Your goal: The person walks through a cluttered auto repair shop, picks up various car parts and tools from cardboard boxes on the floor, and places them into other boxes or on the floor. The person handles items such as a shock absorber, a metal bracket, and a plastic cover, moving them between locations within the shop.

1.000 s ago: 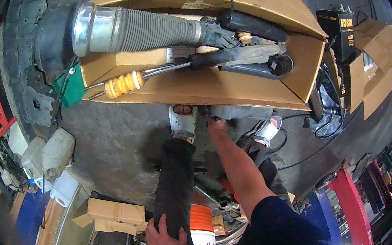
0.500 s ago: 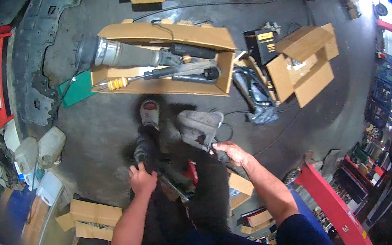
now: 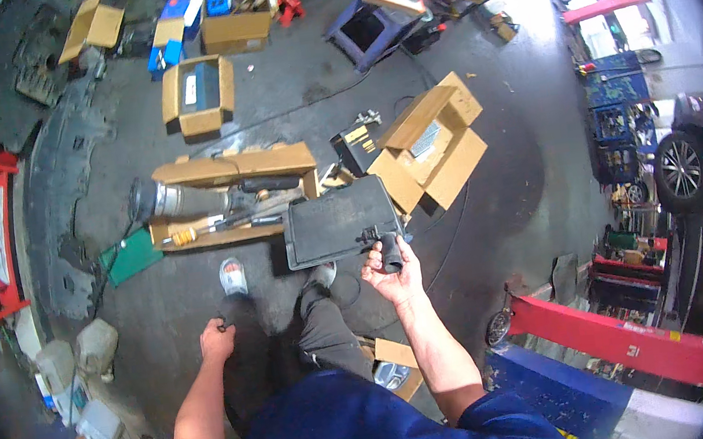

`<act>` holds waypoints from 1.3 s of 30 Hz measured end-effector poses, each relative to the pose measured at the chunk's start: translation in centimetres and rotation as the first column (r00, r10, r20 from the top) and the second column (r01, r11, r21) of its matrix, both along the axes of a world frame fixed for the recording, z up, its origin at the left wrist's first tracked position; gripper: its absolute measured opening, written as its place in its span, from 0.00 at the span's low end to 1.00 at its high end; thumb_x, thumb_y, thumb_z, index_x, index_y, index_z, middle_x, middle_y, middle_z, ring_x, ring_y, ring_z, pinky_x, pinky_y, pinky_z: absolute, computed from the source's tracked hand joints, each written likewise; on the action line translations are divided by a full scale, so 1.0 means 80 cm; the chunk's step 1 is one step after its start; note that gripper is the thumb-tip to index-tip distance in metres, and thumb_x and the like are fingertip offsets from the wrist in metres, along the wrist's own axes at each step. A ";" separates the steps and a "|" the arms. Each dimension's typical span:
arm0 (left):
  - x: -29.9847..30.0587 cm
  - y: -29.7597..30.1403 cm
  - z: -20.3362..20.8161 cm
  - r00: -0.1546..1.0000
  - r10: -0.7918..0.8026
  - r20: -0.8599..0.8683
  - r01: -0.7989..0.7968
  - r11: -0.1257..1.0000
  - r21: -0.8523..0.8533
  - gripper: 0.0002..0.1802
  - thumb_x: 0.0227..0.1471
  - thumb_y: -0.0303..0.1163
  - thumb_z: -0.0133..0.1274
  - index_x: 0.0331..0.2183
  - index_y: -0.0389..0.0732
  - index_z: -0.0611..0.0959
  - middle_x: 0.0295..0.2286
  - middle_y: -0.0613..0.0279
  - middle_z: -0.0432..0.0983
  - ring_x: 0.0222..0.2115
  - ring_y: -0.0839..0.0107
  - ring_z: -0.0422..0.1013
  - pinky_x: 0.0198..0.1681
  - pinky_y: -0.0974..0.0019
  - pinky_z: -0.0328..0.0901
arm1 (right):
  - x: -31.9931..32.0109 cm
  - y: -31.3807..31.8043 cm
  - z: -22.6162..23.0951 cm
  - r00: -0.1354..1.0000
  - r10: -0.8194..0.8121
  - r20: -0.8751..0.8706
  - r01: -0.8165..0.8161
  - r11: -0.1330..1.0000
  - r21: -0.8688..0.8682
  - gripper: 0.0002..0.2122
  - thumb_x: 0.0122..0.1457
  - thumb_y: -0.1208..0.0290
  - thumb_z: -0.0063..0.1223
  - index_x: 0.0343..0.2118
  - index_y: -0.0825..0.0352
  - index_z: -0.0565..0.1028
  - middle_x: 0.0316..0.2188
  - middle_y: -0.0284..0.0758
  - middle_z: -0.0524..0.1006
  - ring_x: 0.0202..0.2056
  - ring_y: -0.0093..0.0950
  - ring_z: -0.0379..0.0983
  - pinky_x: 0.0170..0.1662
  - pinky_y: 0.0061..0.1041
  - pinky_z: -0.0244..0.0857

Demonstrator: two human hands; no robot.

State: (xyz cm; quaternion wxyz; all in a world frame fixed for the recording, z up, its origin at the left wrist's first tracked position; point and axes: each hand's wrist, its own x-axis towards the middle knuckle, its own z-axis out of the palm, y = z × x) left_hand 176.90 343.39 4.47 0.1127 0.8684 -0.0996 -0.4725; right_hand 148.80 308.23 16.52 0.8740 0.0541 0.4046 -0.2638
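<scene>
My right hand (image 3: 394, 278) is closed round the short round pipe (image 3: 391, 253) of a flat black plastic box (image 3: 341, 219), perhaps an air filter housing. The box hangs in front of me with its broad face up. It covers the right end of the long open cardboard box (image 3: 229, 166) on the floor beyond my shoes. To the left, my left hand (image 3: 217, 338) is closed, and a small dark thing (image 3: 224, 327) sticks out of it; its kind I cannot make out.
In the long cardboard box lies a grey cylindrical strut (image 3: 189, 198). Right of it stands another open cardboard box (image 3: 404, 181) beside a black box (image 3: 355, 148). A green flat piece (image 3: 130, 257) lies at left. Red lift arm (image 3: 615, 336) at right; a cable (image 3: 301, 103) crosses the floor.
I have straightened up, so more floor shows. The black box has risen with my right hand, its broad face now showing. My left hand has come away from my knee, leftward.
</scene>
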 end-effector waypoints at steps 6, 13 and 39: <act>0.051 0.001 0.026 0.999 0.011 0.033 -0.009 0.998 -0.057 0.29 0.49 0.40 0.65 0.50 0.35 0.82 0.38 0.51 0.84 0.44 0.58 0.79 0.51 0.59 0.70 | 0.017 0.011 0.082 0.969 -0.174 0.176 0.190 0.978 -0.080 0.22 0.66 0.47 0.47 0.36 0.67 0.74 0.25 0.31 0.65 0.28 0.28 0.64 0.39 0.36 0.65; 0.133 0.018 0.023 0.974 -0.219 0.058 0.219 0.976 0.005 0.25 0.48 0.41 0.65 0.46 0.37 0.82 0.44 0.46 0.82 0.48 0.53 0.77 0.53 0.57 0.69 | 0.021 0.083 0.149 0.879 -0.315 0.358 0.397 0.899 -0.184 0.21 0.66 0.47 0.45 0.33 0.64 0.73 0.23 0.26 0.62 0.23 0.21 0.59 0.37 0.28 0.56; 0.083 -0.096 0.056 0.767 -0.641 -0.024 0.638 0.767 -0.074 0.25 0.49 0.41 0.67 0.46 0.35 0.84 0.42 0.49 0.84 0.45 0.59 0.79 0.52 0.61 0.70 | -0.157 0.267 0.187 -0.082 -0.513 -0.855 -0.921 0.367 -0.133 0.21 0.59 0.53 0.60 0.39 0.71 0.75 0.40 0.47 0.77 0.46 0.46 0.75 0.51 0.51 0.65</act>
